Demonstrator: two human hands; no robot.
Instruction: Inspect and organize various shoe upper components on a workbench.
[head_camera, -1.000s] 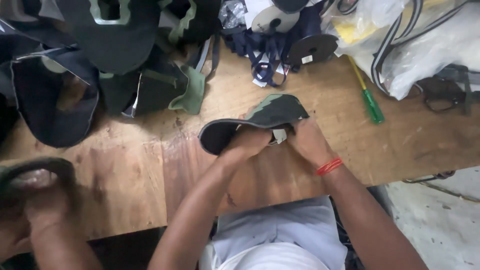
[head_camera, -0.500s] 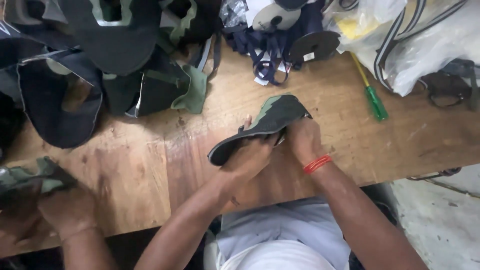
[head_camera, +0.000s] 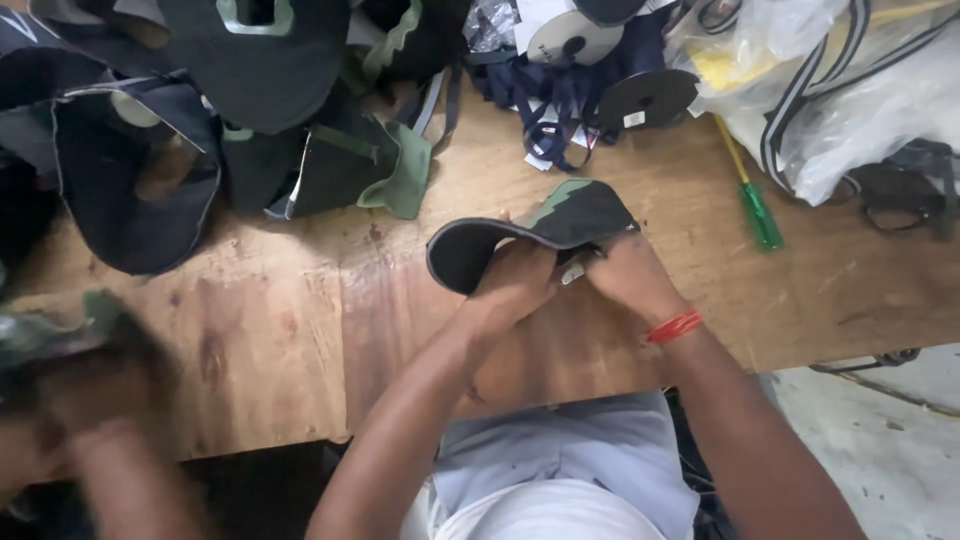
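Note:
Both my hands hold one dark cap piece (head_camera: 560, 215) with a green camouflage top and a stiff black peak (head_camera: 462, 252), just above the wooden table (head_camera: 300, 320). My left hand (head_camera: 520, 282) grips it from below near the peak. My right hand (head_camera: 628, 275), with a red thread band at the wrist, pinches the back edge, where a small pale tag shows between my fingers.
A heap of dark and green cap parts (head_camera: 200, 110) fills the far left. Navy strap and spools (head_camera: 580, 60) lie at the far middle, a green-handled screwdriver (head_camera: 755, 205) and plastic bags (head_camera: 860, 80) at the right. Another person's blurred hand (head_camera: 90, 380) holds a camouflage piece at the left edge.
The cap piece has tilted and shifted slightly in my hands. The other person's hand at the left has moved and is now blurred.

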